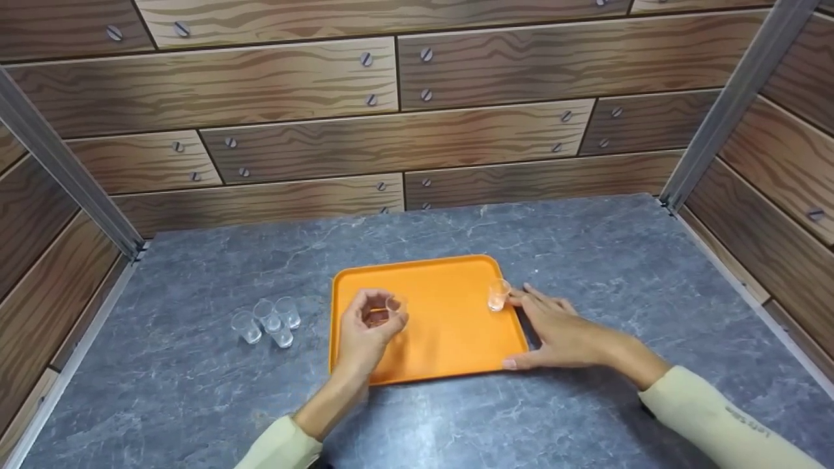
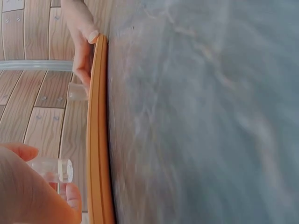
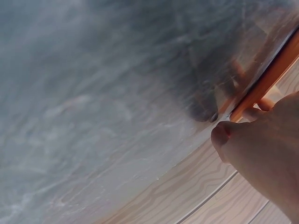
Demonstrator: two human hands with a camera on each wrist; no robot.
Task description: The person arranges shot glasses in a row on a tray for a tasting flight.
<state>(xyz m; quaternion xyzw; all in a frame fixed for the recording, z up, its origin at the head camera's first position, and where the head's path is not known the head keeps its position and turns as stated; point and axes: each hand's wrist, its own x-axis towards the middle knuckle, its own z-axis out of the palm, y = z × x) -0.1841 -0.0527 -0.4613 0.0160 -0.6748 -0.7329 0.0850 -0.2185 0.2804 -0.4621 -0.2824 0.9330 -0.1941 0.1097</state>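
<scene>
Left hand: (image 1: 368,326) over the left part of the tray, fingers and thumb curled round a small clear cup (image 1: 395,306), pinching it at the side wall, cup lifted off the tray floor and tipped on its side in the left wrist view
Right hand: (image 1: 557,329) flat on the table at the tray's right edge, fingers straight and relaxed, thumb against the near right corner, fingertips just beside a second cup; grips nothing
Second cup: (image 1: 498,294) upright inside the tray near its right rim, touching or almost touching the fingertips, cannot tell which
Tray: (image 1: 449,339) orange plastic, low raised rim, lying flat on the grey table (image 1: 586,247)
Spare cups: (image 1: 267,320) four clear ones clustered on the table left of the tray, well apart from both hands
Handling of the cup: probably very light, thin clear plastic or glass, smooth and a bit slippery; likely to tip at a nudge and to flex or crack under a hard squeeze
Where to hold: round the side wall near the middle, thumb opposite two fingers, light pressure only; rim looks the weakest place to pinch
Handling of the tray: stiff, light, likely to slide on the smooth stone-look top unless steadied at an edge
</scene>
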